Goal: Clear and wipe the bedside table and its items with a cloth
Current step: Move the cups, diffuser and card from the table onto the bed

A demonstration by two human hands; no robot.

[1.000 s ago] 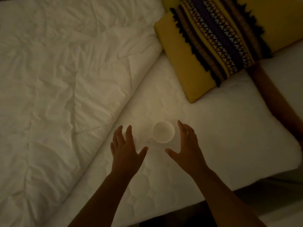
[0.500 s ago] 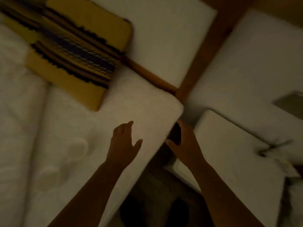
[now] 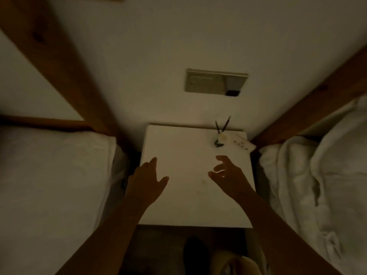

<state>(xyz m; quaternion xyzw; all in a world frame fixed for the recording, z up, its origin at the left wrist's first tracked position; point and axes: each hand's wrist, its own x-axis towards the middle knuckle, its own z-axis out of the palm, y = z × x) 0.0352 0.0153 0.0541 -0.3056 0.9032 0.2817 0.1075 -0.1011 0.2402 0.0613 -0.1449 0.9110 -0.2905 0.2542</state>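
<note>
where the bedside table point(image 3: 178, 143) stands, left hand point(image 3: 146, 182) and right hand point(image 3: 230, 178) hover.

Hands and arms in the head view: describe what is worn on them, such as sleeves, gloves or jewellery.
The left hand and right hand are bare, with no gloves. The left forearm and right forearm show no sleeve as far as the bottom edge of the picture. No watch or bracelet shows at either wrist. The light is too dim to tell whether any of the fingers carries a ring.
</note>
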